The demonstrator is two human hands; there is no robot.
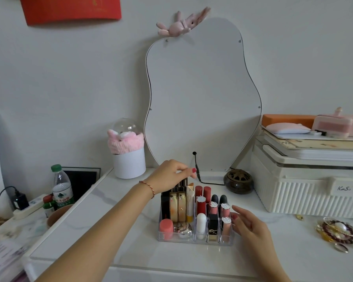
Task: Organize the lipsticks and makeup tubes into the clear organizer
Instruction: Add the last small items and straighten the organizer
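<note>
The clear organizer point(194, 240) sits near the middle of the white desk point(273, 259), in front of the wavy-edged mirror point(202, 98), and it is nearly full. In its tall back section stand a black tube point(165, 207), two gold compacts point(177, 206) and a white-and-yellow tube point(190, 202). To their right, red lipsticks point(202, 200), two black-capped ones point(218, 198) and pink silver-capped tubes point(225, 210) stand upright in the small cells. Along the front are a coral jar point(166, 227), a silvery round case point(184, 230), a white stick point(201, 224) and a black-and-gold lipstick point(213, 226).

The left hand point(171, 177) reaches over the back row, fingers curled down onto the tops of the dark tall items there; whether it actually pinches one, I cannot tell. The right hand point(251, 224) lies against the organizer's right wall, fingers loose and spread, touching the side by the nearest pink tube, holding nothing.

Off to the left stand a white pot with a pink plush point(128, 157) and a green-capped water bottle point(62, 186). A dark round burner point(238, 181) sits behind the organizer to the right, beside a ribbed cream box point(306, 192). Beaded bracelets point(337, 232) lie at the desk's right edge.
</note>
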